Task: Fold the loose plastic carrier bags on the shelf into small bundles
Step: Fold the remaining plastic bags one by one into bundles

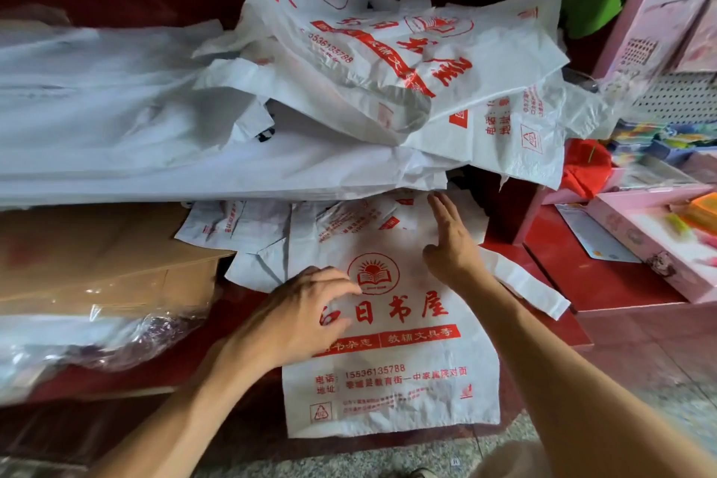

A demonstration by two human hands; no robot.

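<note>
Head view: a white carrier bag (392, 353) printed in red lies spread flat at lower centre of the frame, its bottom edge hanging over the front of the red shelf (605, 283). The left hand (298, 316) rests on the bag's left side with fingers loosely curled onto the film, gripping nothing that can be seen. The right hand (452, 241) presses flat with fingers straight near the bag's top, just below a heap of loose bags (388, 62) filling the upper centre. A handle strip (520, 283) trails to the right. The film looks feather-light, limp and slippery, likely to spring open; it is probably best pinned flat by the palms and taken at the side edges or handles to fold.
</note>
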